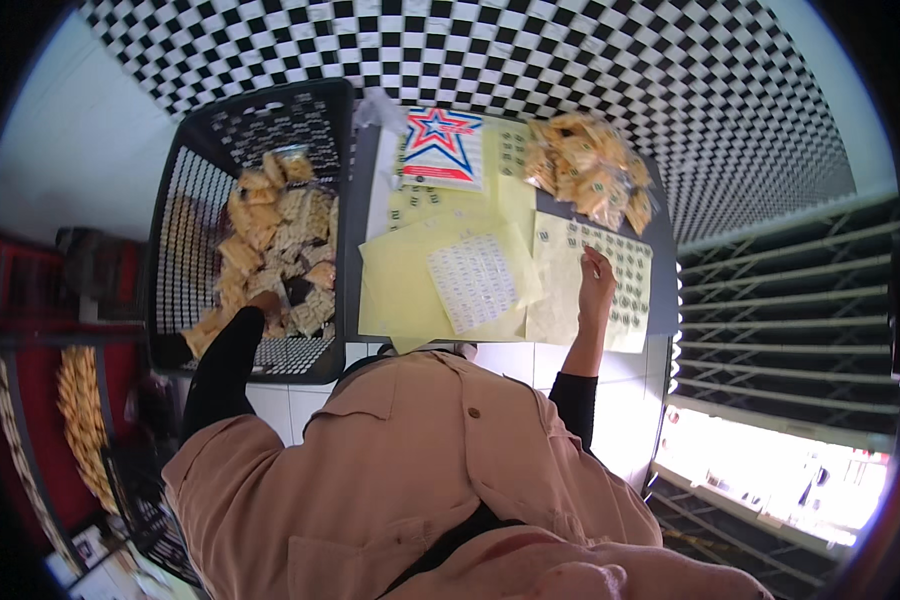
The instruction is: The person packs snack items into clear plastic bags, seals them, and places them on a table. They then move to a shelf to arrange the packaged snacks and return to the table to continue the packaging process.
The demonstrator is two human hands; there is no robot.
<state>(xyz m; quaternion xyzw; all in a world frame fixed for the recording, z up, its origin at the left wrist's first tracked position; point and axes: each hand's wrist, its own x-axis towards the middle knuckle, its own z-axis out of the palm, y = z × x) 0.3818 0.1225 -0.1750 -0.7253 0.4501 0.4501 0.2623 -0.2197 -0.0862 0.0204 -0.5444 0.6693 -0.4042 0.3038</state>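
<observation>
My left hand [269, 303] reaches into a black plastic basket [249, 99], among clear bags of snacks [300, 225]. Its fingers are partly hidden, so a grip cannot be made out. Over a yellowish sheet of round stickers [559, 300] is my right hand [597, 281], thumb and fingers drawn close together near the sheet's upper rows. Whether a sticker is between those fingertips is too small to tell. Part of that sheet is bare, with dark-printed stickers along its top and right side. Beyond it lies a heap of clear bags with pale yellow snacks [589, 169].
Other yellow sheets [390, 292] overlap on the grey table [664, 292], under a white sheet of small printed labels [472, 283]. A star-printed packet [442, 150] lies behind them. A checkered wall [450, 45] bounds the far side; a folding metal gate [787, 315] stands at right.
</observation>
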